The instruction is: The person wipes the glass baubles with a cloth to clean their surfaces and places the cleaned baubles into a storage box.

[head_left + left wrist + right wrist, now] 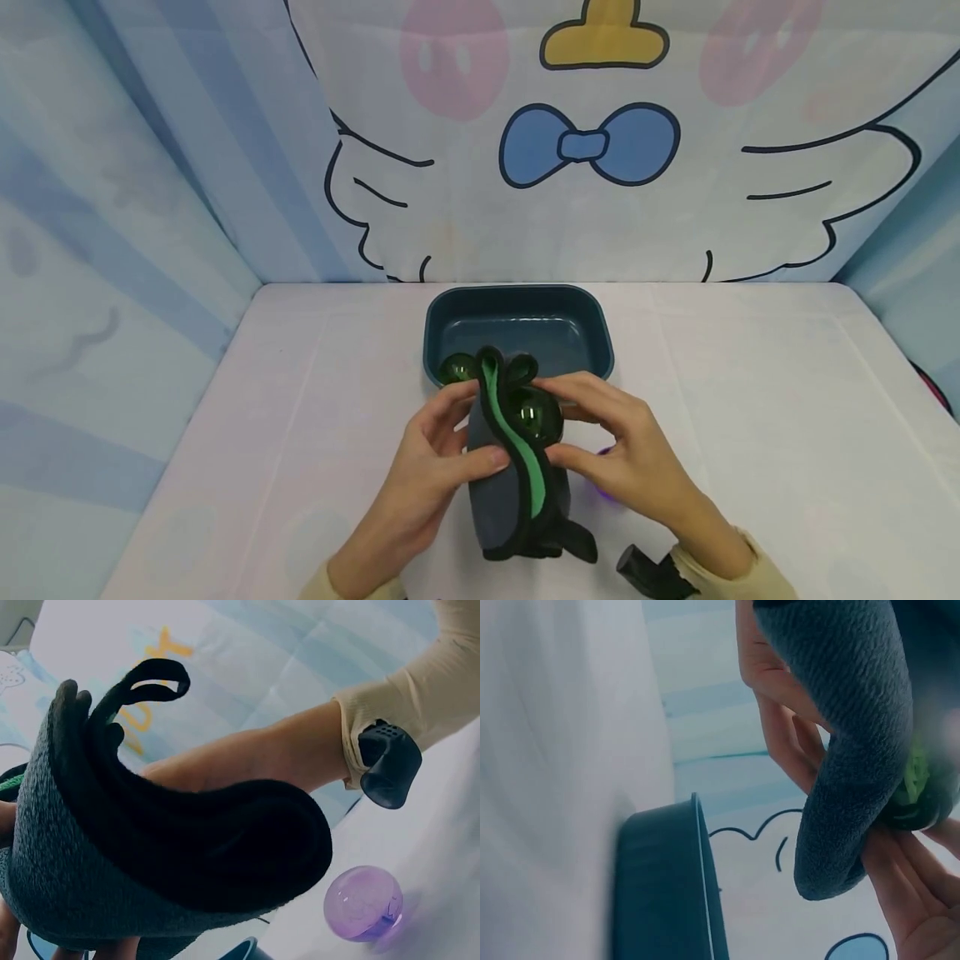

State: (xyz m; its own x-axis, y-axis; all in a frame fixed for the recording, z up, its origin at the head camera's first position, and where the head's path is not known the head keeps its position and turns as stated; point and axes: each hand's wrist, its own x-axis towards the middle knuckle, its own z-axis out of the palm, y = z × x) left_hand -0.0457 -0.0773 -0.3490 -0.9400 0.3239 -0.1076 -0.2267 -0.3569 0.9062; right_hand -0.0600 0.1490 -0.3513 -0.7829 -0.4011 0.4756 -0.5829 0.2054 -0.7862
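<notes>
As I watch remotely, the left hand [426, 477] grips a grey pouch [493, 504] just before the blue tray [525, 327], and the right hand [628, 442] grasps a green ball [540, 415] against the pouch; whether inside, I cannot tell. A second ball [457, 367] sits in the tray's near left corner; a purple ball [364, 904] lies on the table [750, 400].

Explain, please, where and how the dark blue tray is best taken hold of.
Probably by its two short end walls, from left and right: the tray is oblong and open-topped, those ends look free, and the held grey cloth partly hides its near side.
</notes>
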